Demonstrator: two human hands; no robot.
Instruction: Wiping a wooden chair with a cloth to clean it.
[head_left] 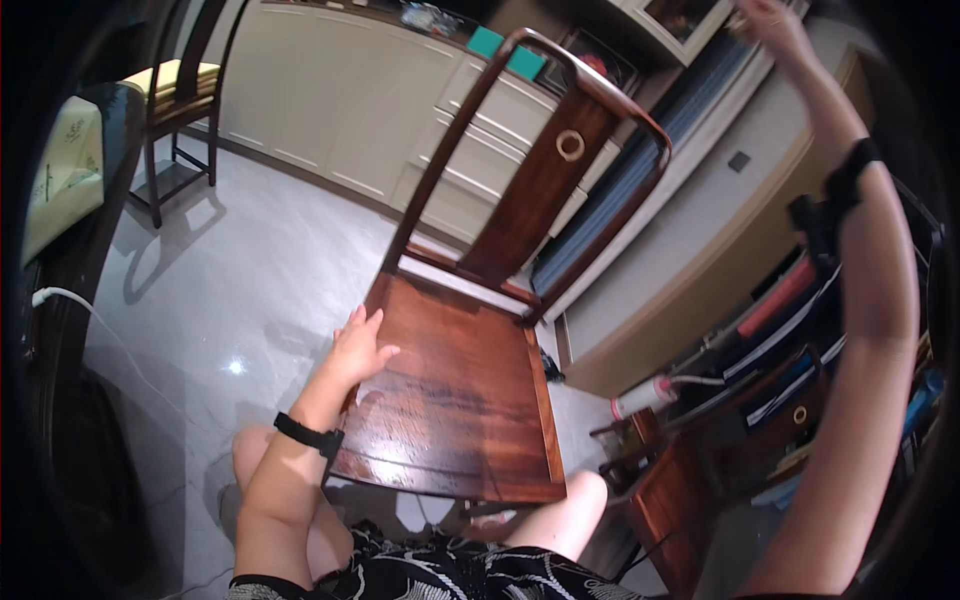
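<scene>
A dark brown wooden chair (450, 370) with a glossy, wet-looking seat stands in front of me, between my knees. Its curved back has a central panel (530, 180) with a round pale metal ring (569, 146). My left hand (362, 345) lies on the left edge of the seat, fingers spread, holding nothing. High at the upper right, my right hand (770, 20) is raised well away from the chair. Its fingers look curled, and the picture's edge cuts part of it off, so anything in it is hidden. Dark bands circle both forearms.
Pale cabinets (310, 100) line the far wall. Another chair (185, 110) with a yellow cushion stands at the far left, near a dark table carrying a white cable (90, 305). More brown wooden furniture (680, 500) and piled items crowd the right. Grey tiles (270, 270) cover the floor.
</scene>
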